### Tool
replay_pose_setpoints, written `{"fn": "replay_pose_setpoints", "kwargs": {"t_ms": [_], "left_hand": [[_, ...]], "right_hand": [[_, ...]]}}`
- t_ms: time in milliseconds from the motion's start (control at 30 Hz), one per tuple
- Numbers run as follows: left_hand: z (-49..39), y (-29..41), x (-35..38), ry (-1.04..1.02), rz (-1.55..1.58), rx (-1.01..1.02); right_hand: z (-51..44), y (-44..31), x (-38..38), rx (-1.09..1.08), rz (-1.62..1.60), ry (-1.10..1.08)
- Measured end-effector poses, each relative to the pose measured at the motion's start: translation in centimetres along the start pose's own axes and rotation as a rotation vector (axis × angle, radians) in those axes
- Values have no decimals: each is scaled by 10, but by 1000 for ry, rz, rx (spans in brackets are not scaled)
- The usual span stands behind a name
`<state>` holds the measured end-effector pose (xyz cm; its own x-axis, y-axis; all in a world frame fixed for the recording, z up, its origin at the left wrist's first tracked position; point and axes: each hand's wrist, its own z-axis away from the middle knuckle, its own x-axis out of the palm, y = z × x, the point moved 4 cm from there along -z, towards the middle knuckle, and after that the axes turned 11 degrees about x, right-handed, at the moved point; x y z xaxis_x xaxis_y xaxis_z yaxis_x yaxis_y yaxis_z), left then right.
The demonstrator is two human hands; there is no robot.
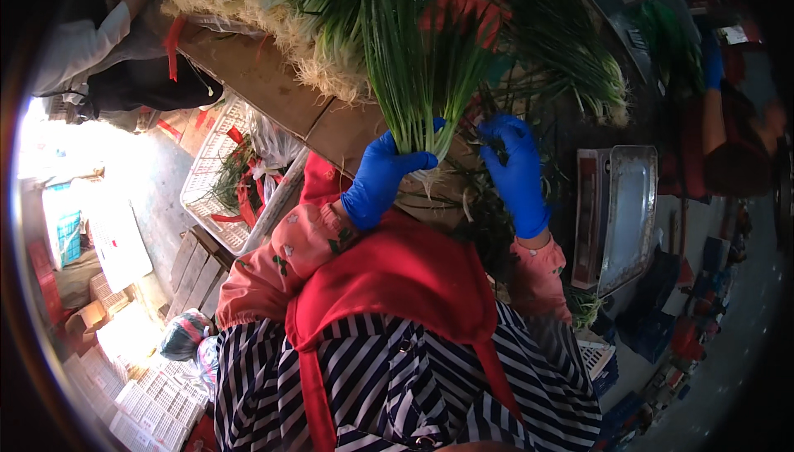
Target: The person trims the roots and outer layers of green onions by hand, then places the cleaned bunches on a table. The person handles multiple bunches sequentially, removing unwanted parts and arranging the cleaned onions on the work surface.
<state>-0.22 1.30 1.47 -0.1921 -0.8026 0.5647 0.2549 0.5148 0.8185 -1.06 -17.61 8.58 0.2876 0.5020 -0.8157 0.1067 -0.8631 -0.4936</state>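
Observation:
My left hand (388,173), in a blue glove, grips a bunch of green onions (406,80) near its white root ends, the leaves pointing away from me. To its right is my right hand (510,166), also gloved in blue, thumb and fingers curved towards the bunch; dark leaf scraps lie by the fingertips, and whether they are pinched cannot be made out. Beyond my left hand, a large heap of green onions (273,5) with pale roots rests on brown cardboard (248,67). Another bunch of green onions (570,61) lies at the upper right.
A scale with a metal tray (629,216) stands to the right. At the left, a white plastic basket (201,194) holds greens, red ties and clear bags. Loose trimmings lie below my hands. One person (93,49) is at the upper left, another person (713,135) at the right.

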Motion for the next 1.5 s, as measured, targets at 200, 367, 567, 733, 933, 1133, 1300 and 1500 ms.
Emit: {"fn": "replay_pose_setpoints", "kwargs": {"t_ms": [200,367,567,733,933,1133,1300,1500], "left_hand": [[0,3,3,-8,-1,-36],[3,2,-2,-35,16,-81],[3,3,-2,-35,-4,-87],[4,7,-2,5,-5,-73],[1,8,-3,-29,-51,-32],[0,10,3,-72,-86,0],[4,4,-1,-18,-15,-58],[3,1,-4,-35,23,-17]], "right_hand": [[7,-37,15,123,-435,-124],[-1,-49,34,163,-444,-90],[0,-44,40,-7,-134,-40],[4,-48,34,-29,-241,-102],[27,-32,1,176,-1115,-843],[6,-22,4,42,-258,-61],[-23,-52,25,63,-300,-12],[-26,-63,53,-94,-39,199]]}}
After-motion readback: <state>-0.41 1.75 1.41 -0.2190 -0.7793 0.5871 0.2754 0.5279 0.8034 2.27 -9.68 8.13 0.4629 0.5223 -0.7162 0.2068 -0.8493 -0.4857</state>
